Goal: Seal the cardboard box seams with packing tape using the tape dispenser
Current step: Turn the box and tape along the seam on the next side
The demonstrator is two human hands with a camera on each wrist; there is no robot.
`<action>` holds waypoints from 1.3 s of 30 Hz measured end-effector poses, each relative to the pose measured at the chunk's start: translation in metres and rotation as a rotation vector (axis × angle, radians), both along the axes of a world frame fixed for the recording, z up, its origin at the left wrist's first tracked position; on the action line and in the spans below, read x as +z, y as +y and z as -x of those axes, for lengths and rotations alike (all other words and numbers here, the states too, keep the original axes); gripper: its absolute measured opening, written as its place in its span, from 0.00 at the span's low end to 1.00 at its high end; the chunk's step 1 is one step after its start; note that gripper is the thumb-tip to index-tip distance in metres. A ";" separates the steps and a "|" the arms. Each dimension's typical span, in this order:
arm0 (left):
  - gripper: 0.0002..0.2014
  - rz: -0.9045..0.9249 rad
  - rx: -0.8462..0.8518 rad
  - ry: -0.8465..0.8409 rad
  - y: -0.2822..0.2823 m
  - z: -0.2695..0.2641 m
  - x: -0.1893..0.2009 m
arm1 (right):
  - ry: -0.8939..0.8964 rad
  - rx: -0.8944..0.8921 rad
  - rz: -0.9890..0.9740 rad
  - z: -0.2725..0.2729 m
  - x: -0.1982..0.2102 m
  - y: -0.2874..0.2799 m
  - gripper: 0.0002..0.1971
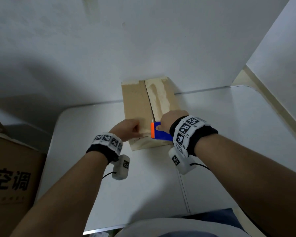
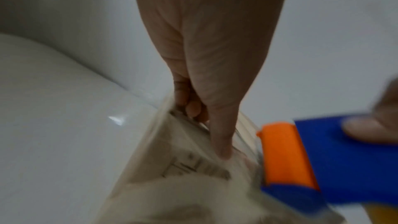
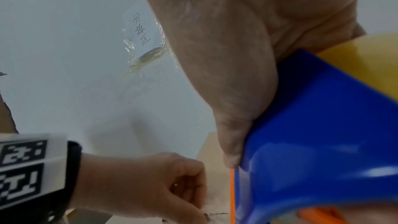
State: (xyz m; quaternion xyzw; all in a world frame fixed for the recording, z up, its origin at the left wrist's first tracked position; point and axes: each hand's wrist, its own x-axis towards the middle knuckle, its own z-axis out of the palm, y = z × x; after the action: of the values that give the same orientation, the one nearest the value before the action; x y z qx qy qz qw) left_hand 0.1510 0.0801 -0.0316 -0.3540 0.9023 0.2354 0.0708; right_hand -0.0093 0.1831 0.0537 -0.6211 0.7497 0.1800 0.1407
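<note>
Cardboard box point(image 1: 143, 106), long, flat and tan, lies on the white counter point(image 1: 229, 134) with its far end at 12 o'clock against the white wall point(image 1: 143, 40). Its 2 top flaps meet in a dark centre seam point(image 1: 149, 100) that runs from 12 o'clock towards 6 o'clock; the right flap carries a pale, torn-looking patch.

At the near end of the box the right hand point(image 1: 171, 121) is curled round the blue plastic tape dispenser point(image 1: 161, 134) with its orange front strip — the thumb lies on the blue side plate, and the right wrist view shows the palm wrapped over the top of the blue body, with a yellowish roll point(image 3: 366, 54) behind it. The dispenser sits on the box top at about 6 o'clock of the seam, orange edge facing 9 o'clock.

Just beside it, at 9 o'clock, the left hand point(image 1: 126, 130) has its fingers curled, pinching the clear packing tape point(image 2: 193, 151) — a shiny strip stretched between the fingertips and the orange edge, low over the printed cardboard. The left wrist view is blurred, so the exact finger contact is hard to read.

Both wrists wear black bands with white square-code markers. A larger brown carton point(image 1: 12, 177) with black printed characters stands at 8 o'clock, off the counter's edge. A handwritten paper note point(image 3: 142, 30) is taped to the wall.
</note>
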 end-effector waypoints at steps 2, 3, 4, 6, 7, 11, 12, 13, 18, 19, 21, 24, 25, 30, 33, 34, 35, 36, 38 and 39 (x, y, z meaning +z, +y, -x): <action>0.13 -0.006 0.099 0.066 -0.006 -0.025 -0.002 | 0.000 -0.005 -0.018 0.000 0.000 0.000 0.18; 0.13 0.005 0.171 0.101 -0.008 -0.037 -0.003 | 0.012 -0.002 -0.042 0.001 -0.001 -0.001 0.19; 0.13 0.017 0.277 0.145 -0.010 -0.049 -0.007 | 0.014 0.012 -0.041 0.002 0.000 -0.002 0.19; 0.14 -0.043 0.551 0.289 -0.010 -0.068 -0.013 | 0.031 0.036 -0.032 0.002 0.000 -0.002 0.19; 0.15 -0.168 0.675 0.376 -0.008 -0.075 -0.017 | 0.045 0.039 -0.027 0.002 -0.002 -0.003 0.19; 0.22 -0.856 0.834 0.562 0.015 -0.081 -0.024 | 0.050 0.008 -0.018 -0.001 -0.003 -0.005 0.20; 0.23 -0.913 0.837 0.562 0.020 -0.080 -0.027 | 0.045 -0.013 -0.026 -0.002 -0.001 -0.004 0.20; 0.24 -0.922 0.841 0.567 0.023 -0.078 -0.029 | 0.045 -0.032 -0.039 -0.002 0.000 -0.004 0.20; 0.14 -0.842 0.877 0.614 0.029 -0.081 -0.047 | 0.024 -0.092 -0.062 -0.004 0.002 -0.006 0.21; 0.11 -0.848 0.876 0.622 0.029 -0.082 -0.049 | 0.026 -0.095 -0.050 -0.004 0.002 -0.006 0.22; 0.09 -0.842 0.875 0.642 0.029 -0.082 -0.051 | 0.026 -0.102 -0.044 -0.004 0.002 -0.004 0.23; 0.09 -0.786 0.900 0.688 0.030 -0.078 -0.053 | 0.023 -0.117 -0.049 -0.004 0.001 -0.005 0.23; 0.09 -0.758 0.915 0.707 0.032 -0.075 -0.054 | 0.023 -0.119 -0.049 -0.004 0.001 -0.005 0.23; 0.08 -0.547 1.008 0.740 0.041 -0.054 -0.063 | 0.018 -0.136 -0.078 -0.006 0.007 -0.004 0.23; 0.08 -0.489 1.059 0.716 0.042 -0.043 -0.064 | 0.001 -0.150 -0.115 -0.006 0.010 -0.002 0.23; 0.08 -0.473 1.068 0.708 0.041 -0.041 -0.065 | -0.006 -0.160 -0.124 -0.007 0.011 -0.003 0.23; 0.08 -0.453 1.070 0.696 0.040 -0.038 -0.065 | -0.008 -0.167 -0.132 -0.007 0.011 -0.003 0.23; 0.08 -0.437 1.068 0.684 0.039 -0.036 -0.067 | -0.010 -0.171 -0.133 -0.008 0.012 -0.004 0.23; 0.09 -0.428 1.074 0.679 0.038 -0.031 -0.069 | -0.010 -0.173 -0.136 -0.009 0.014 -0.005 0.23; 0.10 -0.415 1.074 0.666 0.039 -0.029 -0.070 | -0.011 -0.173 -0.138 -0.010 0.014 -0.005 0.23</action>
State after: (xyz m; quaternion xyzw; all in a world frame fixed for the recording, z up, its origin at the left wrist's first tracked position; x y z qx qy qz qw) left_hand 0.1803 0.1194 -0.1013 -0.6418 0.5104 0.5036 -0.2720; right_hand 0.0003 0.1781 0.0676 -0.5436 0.7857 0.2151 0.2022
